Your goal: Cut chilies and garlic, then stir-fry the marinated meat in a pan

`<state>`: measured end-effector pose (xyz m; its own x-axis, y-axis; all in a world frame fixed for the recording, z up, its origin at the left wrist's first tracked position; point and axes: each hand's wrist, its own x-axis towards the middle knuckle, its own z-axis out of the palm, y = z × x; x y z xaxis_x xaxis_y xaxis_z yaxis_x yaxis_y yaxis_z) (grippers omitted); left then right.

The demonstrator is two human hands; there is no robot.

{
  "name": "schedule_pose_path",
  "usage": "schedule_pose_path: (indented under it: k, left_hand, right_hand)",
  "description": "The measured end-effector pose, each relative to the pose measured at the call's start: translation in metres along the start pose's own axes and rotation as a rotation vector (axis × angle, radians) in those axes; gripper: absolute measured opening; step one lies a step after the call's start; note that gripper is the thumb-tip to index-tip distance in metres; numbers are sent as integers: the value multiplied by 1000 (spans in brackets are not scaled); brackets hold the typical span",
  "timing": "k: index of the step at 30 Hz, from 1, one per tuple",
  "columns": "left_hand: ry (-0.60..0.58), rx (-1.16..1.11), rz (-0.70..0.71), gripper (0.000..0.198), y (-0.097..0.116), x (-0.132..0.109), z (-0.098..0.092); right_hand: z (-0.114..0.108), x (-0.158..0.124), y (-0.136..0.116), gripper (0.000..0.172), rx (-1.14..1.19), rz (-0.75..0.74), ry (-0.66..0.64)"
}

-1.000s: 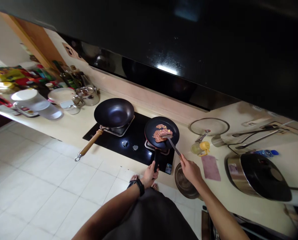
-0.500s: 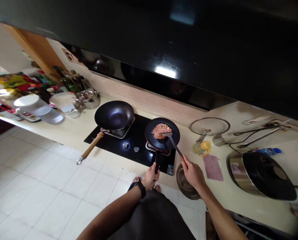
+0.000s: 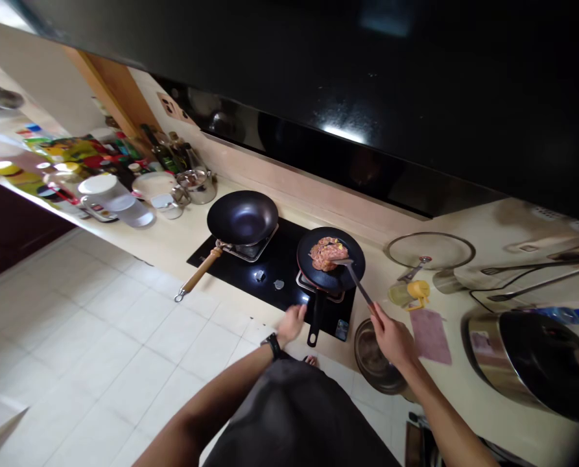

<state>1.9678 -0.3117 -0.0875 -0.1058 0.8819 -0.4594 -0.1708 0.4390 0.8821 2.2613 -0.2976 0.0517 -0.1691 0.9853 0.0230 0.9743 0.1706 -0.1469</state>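
Observation:
My right hand (image 3: 395, 338) is closed round the wooden handle of a metal spatula (image 3: 361, 285). Its blade touches the right side of some pinkish minced meat with yellow bits (image 3: 327, 253). The meat lies in a black frying pan (image 3: 338, 281) on the right burner. Just left of that pan's bare black handle is my left hand (image 3: 292, 324), slightly blurred, its fingers loosely bent and holding nothing. The hand hovers at the front edge of the black hob (image 3: 289, 256), below the control knobs (image 3: 279, 285).
A wok (image 3: 243, 217) sits on the left burner, its wooden handle jutting past the counter edge. To the right are a metal bowl (image 3: 374, 357), a glass lid (image 3: 430, 251), a yellow-topped container (image 3: 418, 292), a pink cloth (image 3: 430, 336) and a large pot (image 3: 498, 363). Overhead hangs a dark range hood (image 3: 289, 84).
My left hand has let go of the frying pan's handle and moved left of it. My right hand still holds the spatula at the meat. The view has shifted towards the left.

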Motion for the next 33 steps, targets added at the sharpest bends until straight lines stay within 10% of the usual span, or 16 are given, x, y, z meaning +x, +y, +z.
schedule_pose_path:
  k: [3,6,17,21,26,33]
  left_hand:
    - [211,698,370,25,32,34,-56]
    - [113,1110,334,32,54,64,-89]
    - [173,1247,204,21,55,76,-79]
    - [279,837,237,31,30,35,-32]
    - [-169,-90,-222,58,-14,-20,44]
    - [-146,-255,-259,54,-9,-28,58]
  right_hand:
    - [-4,-9,6,55,78,10,107]
    - [-7,-11,1,54,115,17,102]
    - [4,2,-10,50,97,89,58]
    - [10,15,-23,49,-8,93,-61]
    - [11,18,-23,48,-99,53,-127]
    - [10,10,-21,50,-25,62,-40]
